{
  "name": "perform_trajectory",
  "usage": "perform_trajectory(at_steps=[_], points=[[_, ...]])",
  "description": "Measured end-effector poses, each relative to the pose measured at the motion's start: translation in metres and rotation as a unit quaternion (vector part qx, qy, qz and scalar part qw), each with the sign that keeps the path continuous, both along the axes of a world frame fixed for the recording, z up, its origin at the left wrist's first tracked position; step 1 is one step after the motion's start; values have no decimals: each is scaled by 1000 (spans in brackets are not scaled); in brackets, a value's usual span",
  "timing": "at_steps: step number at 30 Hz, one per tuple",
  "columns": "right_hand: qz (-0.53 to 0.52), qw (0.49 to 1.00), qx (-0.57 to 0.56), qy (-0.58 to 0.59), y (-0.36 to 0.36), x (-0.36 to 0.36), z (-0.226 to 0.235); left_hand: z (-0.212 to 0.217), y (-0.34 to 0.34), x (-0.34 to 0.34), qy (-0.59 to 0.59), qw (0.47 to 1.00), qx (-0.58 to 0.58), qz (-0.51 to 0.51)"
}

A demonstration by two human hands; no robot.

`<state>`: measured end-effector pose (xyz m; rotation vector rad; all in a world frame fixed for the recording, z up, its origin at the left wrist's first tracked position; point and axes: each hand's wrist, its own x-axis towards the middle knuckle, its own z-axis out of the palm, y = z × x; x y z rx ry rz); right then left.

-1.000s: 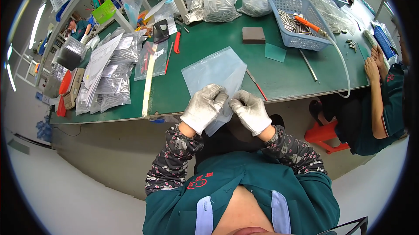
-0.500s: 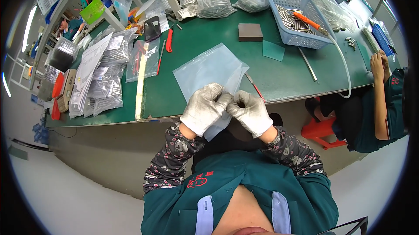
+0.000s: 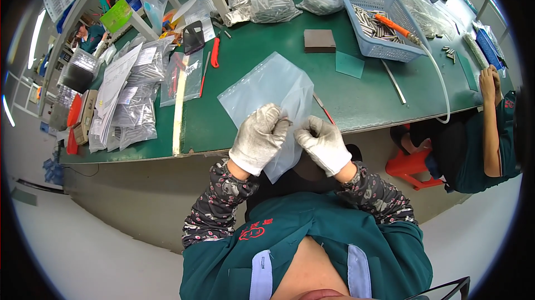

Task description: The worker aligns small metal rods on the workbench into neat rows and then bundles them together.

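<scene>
Head view, your gloved left hand point(image 3: 259, 138) and right hand point(image 3: 324, 144) raised mid-frame, fingers pinched on the clear plastic bag point(image 3: 267, 91) edge between them.

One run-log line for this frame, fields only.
left hand: grips clear plastic bag edge | right hand: grips same edge | bag: partly lying on green table | blue basket: far right, untouched

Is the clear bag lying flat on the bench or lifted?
Partly lifted: both hands pinch the clear plastic bag's near edge off the green bench; its far end rests there.
</scene>
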<state>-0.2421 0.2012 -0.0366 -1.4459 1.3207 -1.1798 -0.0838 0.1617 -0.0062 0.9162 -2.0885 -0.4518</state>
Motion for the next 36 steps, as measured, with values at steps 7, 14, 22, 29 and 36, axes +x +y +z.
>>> perform_trajectory(at_steps=[7,14,22,29,36], points=[[-190,976,-77,78,-2,-19,2,31,-11,17,-71,972,-167,148],[60,876,-338,338,19,4,48,35,-4,-5,-150,969,-165,111],[5,956,-229,183,-15,-14,27,36,2,-2,-176,969,-168,36],[167,947,-243,123,-47,4,-17,41,13,-20,-151,960,-228,-64],[151,919,-311,191,-61,4,-22,44,15,-8,-153,959,-227,-73]])
